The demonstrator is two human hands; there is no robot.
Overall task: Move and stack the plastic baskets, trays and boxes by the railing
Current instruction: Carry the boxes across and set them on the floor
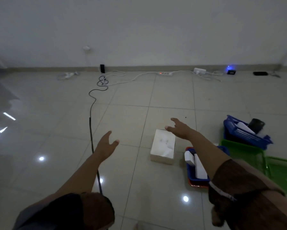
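A white open box [163,146] sits on the tiled floor in front of me. My right hand [179,128] hovers over its far right corner, fingers spread, holding nothing. My left hand [106,145] is stretched out to the left of the box, fingers straight, empty. To the right of the box a blue tray [191,175] with white boxes lies on a red tray [197,184]. Further right a blue basket [244,135] holding a black object and white items rests tilted on green baskets [249,153].
A black cable [91,123] runs along the floor under my left arm toward the wall. White power strips [165,73], chargers and white cords lie along the baseboard. Open tiled floor spreads to the left and ahead.
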